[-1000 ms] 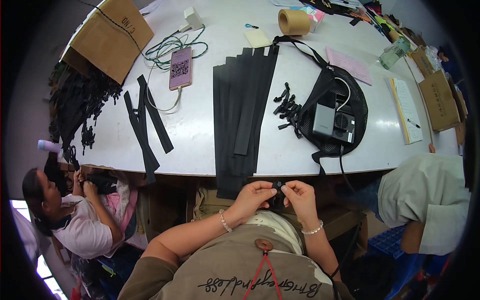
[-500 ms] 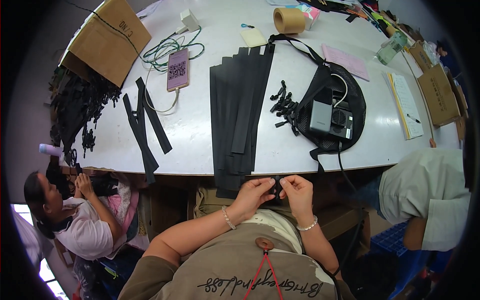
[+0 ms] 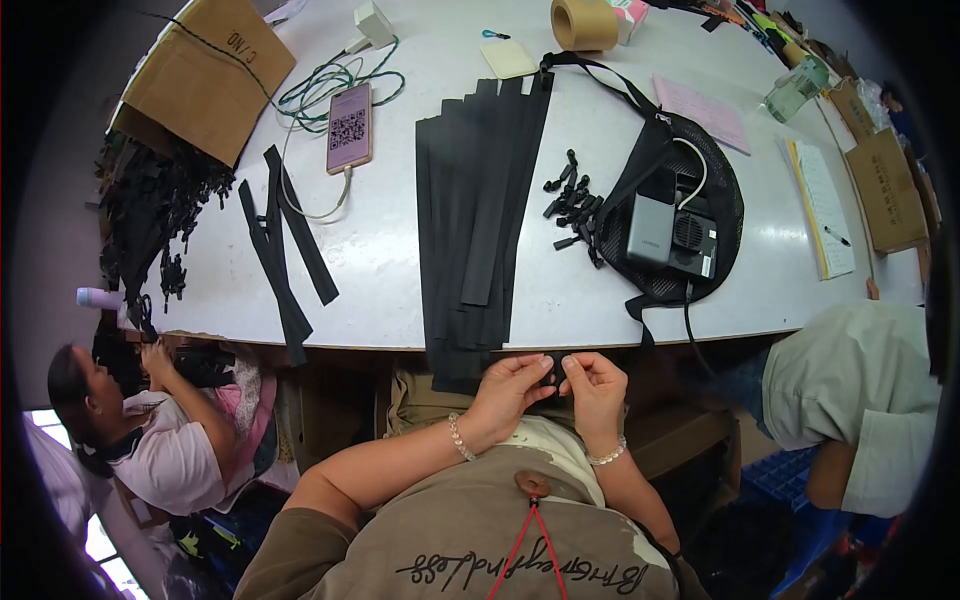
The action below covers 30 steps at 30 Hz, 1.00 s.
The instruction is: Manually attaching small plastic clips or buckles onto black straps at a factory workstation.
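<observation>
Phone [image 3: 350,128] and flat black strips [image 3: 455,210]: slightly higher in view than half a second ago; left hand [image 3: 512,393] and right hand [image 3: 597,393] barely shift.
Left hand: grip narrow, thumb against fingertip, on a small black piece [image 3: 557,369] of unclear kind.
Right hand: grip narrow beside it, apparently on the same piece.
Small black piece: between the front edge of the counter [image 3: 375,260] and the torso; short pinches and level wrists should keep it steady.
Counter: white, with cardboard box [image 3: 210,80], phone, strips, small black fittings [image 3: 575,205], mesh bag [image 3: 728,190], notebook [image 3: 817,205].
Room: seated co-worker [image 3: 165,440] at left, another person [image 3: 845,390] at right.
</observation>
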{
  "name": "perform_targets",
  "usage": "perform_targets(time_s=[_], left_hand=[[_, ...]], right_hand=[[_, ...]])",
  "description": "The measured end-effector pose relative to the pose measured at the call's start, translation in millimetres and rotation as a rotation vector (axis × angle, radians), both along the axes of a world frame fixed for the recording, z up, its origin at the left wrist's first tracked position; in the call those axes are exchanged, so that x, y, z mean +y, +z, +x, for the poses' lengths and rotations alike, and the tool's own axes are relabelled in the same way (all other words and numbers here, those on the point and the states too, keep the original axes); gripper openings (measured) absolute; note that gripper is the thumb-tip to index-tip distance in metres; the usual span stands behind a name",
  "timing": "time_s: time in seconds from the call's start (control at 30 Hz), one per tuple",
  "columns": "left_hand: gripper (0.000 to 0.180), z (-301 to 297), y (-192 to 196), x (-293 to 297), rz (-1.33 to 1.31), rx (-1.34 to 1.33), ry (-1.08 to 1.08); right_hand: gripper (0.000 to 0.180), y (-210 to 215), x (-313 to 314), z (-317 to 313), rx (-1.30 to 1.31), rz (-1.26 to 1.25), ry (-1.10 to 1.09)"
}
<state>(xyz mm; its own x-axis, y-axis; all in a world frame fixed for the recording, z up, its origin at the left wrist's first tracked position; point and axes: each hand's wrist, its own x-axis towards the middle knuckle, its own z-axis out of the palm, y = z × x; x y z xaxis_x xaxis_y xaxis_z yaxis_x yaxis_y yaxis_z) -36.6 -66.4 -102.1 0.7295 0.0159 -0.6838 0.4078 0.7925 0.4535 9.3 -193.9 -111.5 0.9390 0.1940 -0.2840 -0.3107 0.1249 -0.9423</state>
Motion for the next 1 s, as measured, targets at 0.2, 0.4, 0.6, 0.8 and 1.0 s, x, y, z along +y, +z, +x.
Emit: perform_targets(time_s=[0.2,0.4,0.6,0.8,1.0], left_hand=[[0.011,1,0,-2,-0.006,0.005,0.011],[0.010,3,3,3,-0.051,-0.034,-0.041],[0.011,4,13,5,-0.017,-0.010,-0.093],[0.022,4,50,7,0.324,-0.423,-0.172],[0.024,11,59,15,0.392,-0.476,-0.277]], right_hand=[[0.007,2,5,-1,-0.033,-0.012,-0.053],[0.007,6,2,2,0.009,0.016,0.005],[0.004,26,-6,4,-0.032,-0.087,0.105],[0.003,59,-16,4,-0.418,-0.164,0.172],[0.005,81,-15,20,-0.493,-0.234,0.319]])
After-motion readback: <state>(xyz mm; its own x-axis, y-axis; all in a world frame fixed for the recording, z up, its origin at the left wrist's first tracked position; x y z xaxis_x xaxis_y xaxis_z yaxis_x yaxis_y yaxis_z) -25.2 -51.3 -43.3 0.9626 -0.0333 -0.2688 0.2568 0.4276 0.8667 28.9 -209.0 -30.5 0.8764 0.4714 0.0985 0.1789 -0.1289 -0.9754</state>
